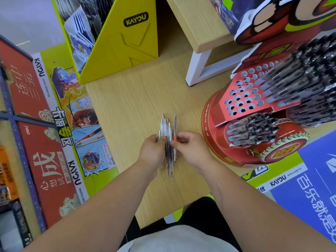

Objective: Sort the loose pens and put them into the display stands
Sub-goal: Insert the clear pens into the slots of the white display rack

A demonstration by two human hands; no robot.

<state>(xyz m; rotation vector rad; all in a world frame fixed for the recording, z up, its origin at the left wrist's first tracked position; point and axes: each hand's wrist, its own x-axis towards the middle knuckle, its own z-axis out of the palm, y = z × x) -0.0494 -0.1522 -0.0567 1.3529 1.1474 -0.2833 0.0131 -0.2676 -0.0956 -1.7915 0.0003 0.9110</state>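
My left hand (151, 151) grips the pens (168, 142); my right hand (190, 148) pinches the red pen (175, 132). Better slide it out straight, bundle tight.

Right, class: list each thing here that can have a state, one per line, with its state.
Bundle of clear plastic pens: gripped in the left hand, above the wooden tabletop.
Red-banded pen: pinched by the right hand, at the bundle's edge.
Red drum-shaped display stand: upright, partly filled, many holes empty.
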